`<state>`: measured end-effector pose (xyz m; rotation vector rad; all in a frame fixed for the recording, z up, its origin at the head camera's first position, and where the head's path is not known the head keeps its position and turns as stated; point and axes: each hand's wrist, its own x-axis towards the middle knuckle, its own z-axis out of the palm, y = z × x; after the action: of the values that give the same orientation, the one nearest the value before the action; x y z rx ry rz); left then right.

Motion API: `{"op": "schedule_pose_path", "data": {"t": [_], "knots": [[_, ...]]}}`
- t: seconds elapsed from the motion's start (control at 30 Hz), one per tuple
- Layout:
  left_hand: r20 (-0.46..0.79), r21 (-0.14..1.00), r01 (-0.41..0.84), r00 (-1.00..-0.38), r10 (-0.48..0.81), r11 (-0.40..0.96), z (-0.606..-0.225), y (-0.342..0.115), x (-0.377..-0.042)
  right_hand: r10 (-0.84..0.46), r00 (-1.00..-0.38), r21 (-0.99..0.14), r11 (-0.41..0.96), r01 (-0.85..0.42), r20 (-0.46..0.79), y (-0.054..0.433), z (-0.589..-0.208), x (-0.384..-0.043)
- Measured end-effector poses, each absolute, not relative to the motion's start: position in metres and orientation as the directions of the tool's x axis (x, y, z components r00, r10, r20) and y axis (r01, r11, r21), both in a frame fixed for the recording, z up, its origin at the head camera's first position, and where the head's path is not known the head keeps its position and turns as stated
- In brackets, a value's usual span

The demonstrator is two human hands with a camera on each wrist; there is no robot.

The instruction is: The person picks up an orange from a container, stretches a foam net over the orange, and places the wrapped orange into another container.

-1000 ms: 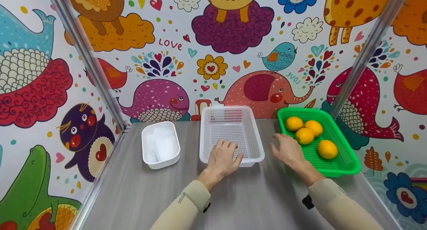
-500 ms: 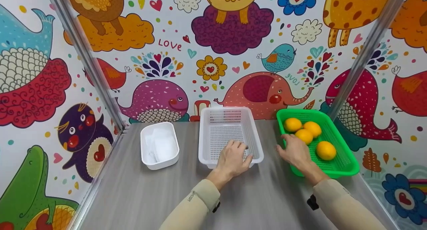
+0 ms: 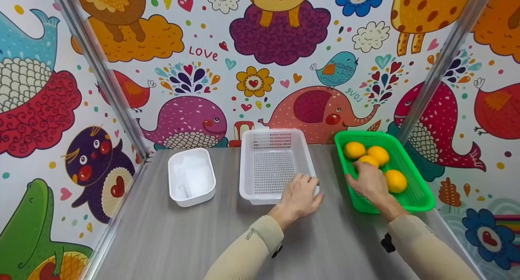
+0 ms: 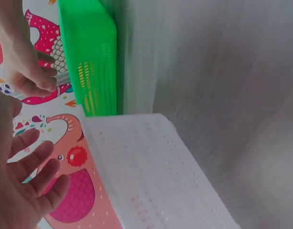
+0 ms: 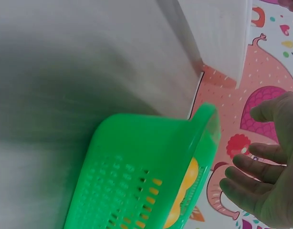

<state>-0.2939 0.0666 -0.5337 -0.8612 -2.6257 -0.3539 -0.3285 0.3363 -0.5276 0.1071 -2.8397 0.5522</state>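
My right hand (image 3: 369,182) hovers over the left rim of the green basket (image 3: 422,190), fingers loosely bent and holding nothing. Its fingertips partly cover one yellow-orange round fruit (image 3: 369,159); whether they touch it cannot be told. More such fruits, one at the back left (image 3: 354,150), one beside it (image 3: 378,155) and one nearer the front (image 3: 395,181), lie in that basket. Over the front right corner of the white perforated basket (image 3: 245,170) is my left hand (image 3: 298,196), its relaxed fingers apart in the left wrist view. Nothing shows inside the white basket.
A small white tub (image 3: 172,178) stands left of the white basket, with something whitish or clear inside, too faint to name. All containers stand on a grey table (image 3: 162,239) against a patterned back wall (image 3: 268,77). Metal posts (image 3: 443,64) rise at the corners.
My left hand has moved right across the front of the white basket to its right corner. My right hand has come rightward from beside the green basket to above the fruits.
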Motion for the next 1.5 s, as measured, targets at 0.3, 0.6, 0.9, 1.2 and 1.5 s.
{"op": "schedule_pose_path", "data": {"t": [0.3, 0.6, 0.9, 1.2, 1.5], "knots": [[0.342, 0.054, 0.614, -0.752, 0.563, 0.787, -0.536, 0.1, -0.292, 0.018, -0.969, -0.342, 0.937, -0.069, 0.244, 0.353, -0.533, -0.332], [0.283, 0.059, 0.64, -0.747, 0.602, 0.767, -0.536, 0.128, -0.289, 0.088, -0.981, -0.323, 0.946, 0.027, 0.176, 0.387, -0.54, -0.338], [0.258, -0.015, 0.638, -0.741, 0.619, 0.77, -0.547, 0.156, -0.283, 0.163, -0.973, -0.3, 0.948, 0.11, 0.16, 0.418, -0.549, -0.346], [0.254, -0.003, 0.611, -0.765, 0.592, 0.791, -0.562, 0.167, -0.278, 0.192, -0.979, -0.294, 0.942, 0.162, 0.075, 0.435, -0.553, -0.357], [0.274, -0.025, 0.588, -0.774, 0.571, 0.809, -0.558, 0.191, -0.281, 0.249, -0.968, -0.3, 0.925, 0.233, 0.015, 0.458, -0.556, -0.362]]}}
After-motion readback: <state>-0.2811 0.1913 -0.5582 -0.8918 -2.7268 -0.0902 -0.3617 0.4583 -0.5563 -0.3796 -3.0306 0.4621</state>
